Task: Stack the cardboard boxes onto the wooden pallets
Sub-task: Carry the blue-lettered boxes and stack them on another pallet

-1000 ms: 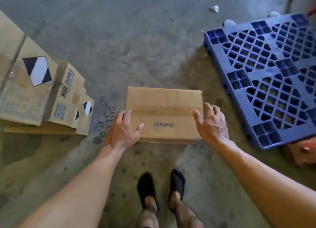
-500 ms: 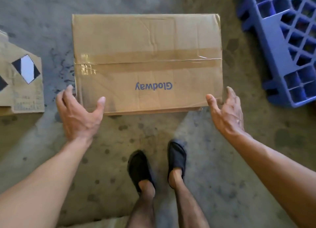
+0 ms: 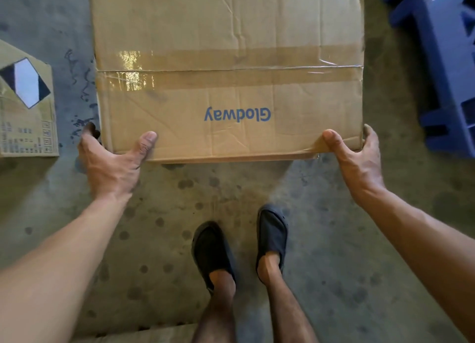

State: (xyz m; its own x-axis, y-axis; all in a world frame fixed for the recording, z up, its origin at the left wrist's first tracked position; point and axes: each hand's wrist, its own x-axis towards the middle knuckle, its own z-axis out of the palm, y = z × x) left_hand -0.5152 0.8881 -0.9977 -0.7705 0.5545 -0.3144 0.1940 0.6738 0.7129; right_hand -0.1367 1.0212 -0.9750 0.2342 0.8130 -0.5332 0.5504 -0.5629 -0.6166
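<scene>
A taped brown cardboard box (image 3: pixel 228 67) printed "Glodway" lies on the concrete floor straight ahead of me. My left hand (image 3: pixel 110 162) grips its near left corner, thumb on the top face and fingers down the left side. My right hand (image 3: pixel 357 160) grips the near right corner the same way, thumb on top, fingers around the side. A blue plastic pallet (image 3: pixel 442 67) lies to the right of the box, partly cut off by the frame edge.
Another cardboard box (image 3: pixel 25 106) with a black-and-white diamond label sits on the floor at the left. My two feet in dark slippers (image 3: pixel 239 242) stand just behind the held box. The concrete floor is stained.
My head has dropped closer to the box, which now fills more of the view. Both hands went from hovering open beside the near corners to gripping them.
</scene>
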